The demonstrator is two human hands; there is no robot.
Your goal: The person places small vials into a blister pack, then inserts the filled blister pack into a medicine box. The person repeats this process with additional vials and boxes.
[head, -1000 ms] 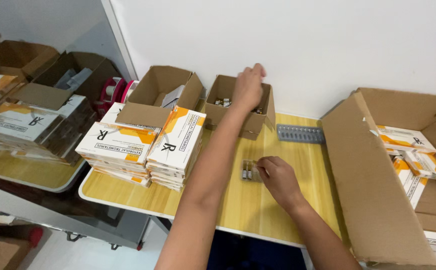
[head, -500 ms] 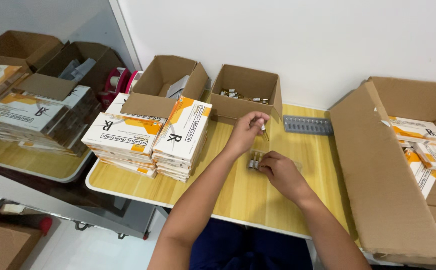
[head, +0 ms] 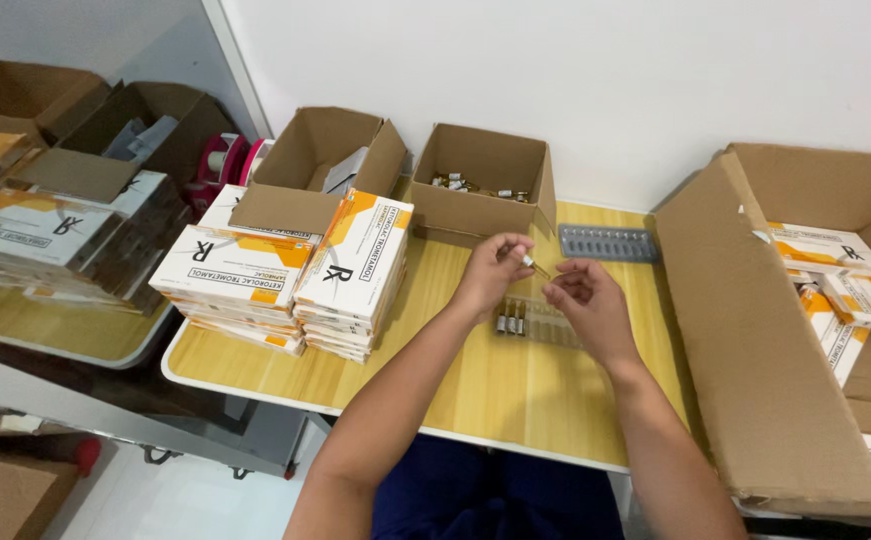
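My left hand (head: 492, 272) pinches a small glass ampoule (head: 533, 264) just above a clear plastic tray (head: 540, 322) on the yellow table (head: 515, 390). The tray holds three ampoules (head: 511, 319) at its left end. My right hand (head: 585, 300) hovers over the tray's right part with fingers curled, close to the ampoule's tip; nothing shows in it. Behind my hands stands a small open cardboard box (head: 485, 178) with loose ampoules inside.
Two stacks of flat white-and-orange cartons (head: 295, 275) sit left of my hands, and another open box (head: 325, 165) stands behind them. A grey empty tray (head: 607, 243) lies at the back. A large cardboard box (head: 785, 320) with more cartons fills the right side.
My left hand came back from the small box holding an ampoule and now holds it over the tray. My right hand lifted off the tray toward it.
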